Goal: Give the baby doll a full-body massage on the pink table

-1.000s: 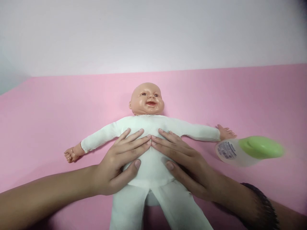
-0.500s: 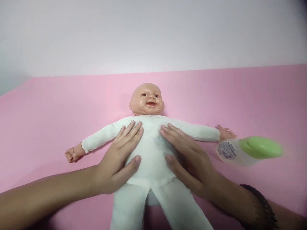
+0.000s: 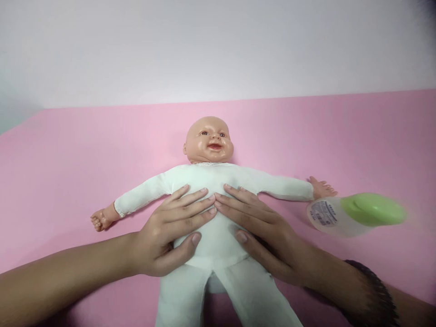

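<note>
A: Principal item, and where?
B: Baby doll [image 3: 214, 240], centre of the frame, face up on a pink bench [image 3: 68, 159], head towards the top, legs cut off by the lower edge. Moulded fist [image 3: 102, 219] at centre left, moulded open palm [image 3: 322, 188] at centre right.

A: Hands?
B: Left hand [image 3: 163, 236], right hand [image 3: 275, 236]: both open, laid on the white cloth torso from either side, fingertips meeting mid-torso. Neither is clamped on anything.

A: Handling notes?
B: By judgement: torso and limbs soft, probably stuffed, light to moderate in weight; head [image 3: 208, 141] smooth, glossy, stiffer and more slippery. Best held under both flanks, with the head supported in case the neck flops. Not likely fragile.

A: Count?
B: Doll, one. Bottle [image 3: 322, 215], one, translucent, with one green cap [image 3: 374, 209], right of the frame, near the open palm; whether the two touch, cannot tell. Dark bracelet [image 3: 374, 290], apparently one, on the right wrist, lower right. Hands, two. Pale wall [image 3: 204, 45], across the top.
</note>
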Demonstrator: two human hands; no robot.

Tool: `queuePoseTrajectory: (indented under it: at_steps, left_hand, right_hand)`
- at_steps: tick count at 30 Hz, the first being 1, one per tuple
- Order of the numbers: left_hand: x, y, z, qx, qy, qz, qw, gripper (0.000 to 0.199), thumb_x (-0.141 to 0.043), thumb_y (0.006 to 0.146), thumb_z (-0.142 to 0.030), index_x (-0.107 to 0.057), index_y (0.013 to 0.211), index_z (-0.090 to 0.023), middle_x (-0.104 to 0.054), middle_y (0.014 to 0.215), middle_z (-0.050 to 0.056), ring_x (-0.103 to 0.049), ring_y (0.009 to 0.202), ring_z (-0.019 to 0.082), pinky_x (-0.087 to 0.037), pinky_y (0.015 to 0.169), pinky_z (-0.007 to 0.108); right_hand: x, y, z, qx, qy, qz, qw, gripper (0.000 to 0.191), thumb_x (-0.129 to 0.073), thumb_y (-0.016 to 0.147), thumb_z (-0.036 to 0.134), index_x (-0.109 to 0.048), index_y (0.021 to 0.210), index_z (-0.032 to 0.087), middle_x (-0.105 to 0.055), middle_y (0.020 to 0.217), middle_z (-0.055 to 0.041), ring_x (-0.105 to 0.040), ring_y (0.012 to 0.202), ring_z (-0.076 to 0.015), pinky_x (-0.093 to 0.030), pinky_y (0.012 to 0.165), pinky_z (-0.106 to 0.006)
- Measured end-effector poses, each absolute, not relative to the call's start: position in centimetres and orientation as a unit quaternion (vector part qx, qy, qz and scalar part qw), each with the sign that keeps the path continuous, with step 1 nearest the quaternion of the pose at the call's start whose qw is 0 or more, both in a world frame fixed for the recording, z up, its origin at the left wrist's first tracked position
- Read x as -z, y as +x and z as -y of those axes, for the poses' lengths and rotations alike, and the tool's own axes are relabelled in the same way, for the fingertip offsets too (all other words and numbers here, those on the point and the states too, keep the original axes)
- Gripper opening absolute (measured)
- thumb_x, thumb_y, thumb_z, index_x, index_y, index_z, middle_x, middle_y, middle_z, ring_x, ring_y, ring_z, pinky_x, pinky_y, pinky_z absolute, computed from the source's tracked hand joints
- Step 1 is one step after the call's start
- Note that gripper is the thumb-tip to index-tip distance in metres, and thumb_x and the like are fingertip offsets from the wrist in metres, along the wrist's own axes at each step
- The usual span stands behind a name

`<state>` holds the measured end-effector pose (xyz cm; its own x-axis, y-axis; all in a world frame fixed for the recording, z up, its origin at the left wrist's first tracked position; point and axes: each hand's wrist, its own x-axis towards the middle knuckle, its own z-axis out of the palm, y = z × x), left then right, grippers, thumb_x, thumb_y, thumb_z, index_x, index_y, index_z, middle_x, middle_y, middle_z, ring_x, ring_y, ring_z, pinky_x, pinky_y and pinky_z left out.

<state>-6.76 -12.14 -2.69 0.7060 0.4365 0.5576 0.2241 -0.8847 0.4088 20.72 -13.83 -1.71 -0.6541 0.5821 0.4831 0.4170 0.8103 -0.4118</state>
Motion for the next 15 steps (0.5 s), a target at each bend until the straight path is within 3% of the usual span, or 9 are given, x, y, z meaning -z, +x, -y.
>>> queuePoseTrajectory:
  at_steps: [4, 7, 11, 15]
  left_hand:
    - [2.6, -6.8, 12.4, -0.296, 0.912, -0.228, 0.169, 0.06, -0.051, 0.102, -0.019, -0.043, 0.161, -0.014, -0.041, 0.167, 0.012, -0.023, 0.162, 0.025, -0.006, 0.136, 0.046]
    - [2.5, -6.7, 12.6, -0.271, 0.907, -0.265, 0.185, 0.061, -0.048, 0.105, -0.029, -0.037, 0.165, -0.02, -0.032, 0.172, 0.009, -0.014, 0.164, 0.028, -0.005, 0.135, 0.051]
    - [2.3, -6.6, 12.7, -0.275, 0.895, -0.297, 0.189, 0.066, -0.048, 0.107, -0.035, -0.029, 0.168, -0.019, -0.021, 0.175, 0.013, -0.009, 0.165, 0.032, -0.009, 0.134, 0.058]
    - [2.4, -6.7, 12.6, -0.292, 0.893, -0.296, 0.174, 0.067, -0.053, 0.104, -0.031, -0.033, 0.166, -0.016, -0.028, 0.172, 0.016, -0.017, 0.163, 0.031, -0.015, 0.134, 0.056]
  right_hand:
    - [1.9, 20.7, 14.1, -0.137, -0.32, 0.897, 0.271, 0.055, -0.046, 0.109, 0.024, -0.038, 0.164, 0.02, -0.038, 0.168, -0.0073, -0.019, 0.162, -0.0222, -0.028, 0.131, -0.049]
    - [2.2, 20.7, 14.4, -0.131, -0.341, 0.89, 0.274, 0.06, -0.046, 0.11, 0.026, -0.03, 0.167, 0.022, -0.032, 0.171, -0.0073, -0.014, 0.163, -0.0253, -0.027, 0.13, -0.057]
    - [2.6, 20.6, 14.5, -0.121, -0.372, 0.864, 0.316, 0.064, -0.05, 0.107, 0.026, -0.029, 0.167, 0.018, -0.037, 0.169, -0.0138, -0.025, 0.161, -0.0287, -0.031, 0.128, -0.06]
    - [2.8, 20.3, 14.4, -0.088, -0.386, 0.838, 0.375, 0.055, -0.06, 0.102, 0.021, -0.048, 0.155, 0.015, -0.056, 0.155, -0.0166, -0.046, 0.152, -0.0285, -0.043, 0.125, -0.053]
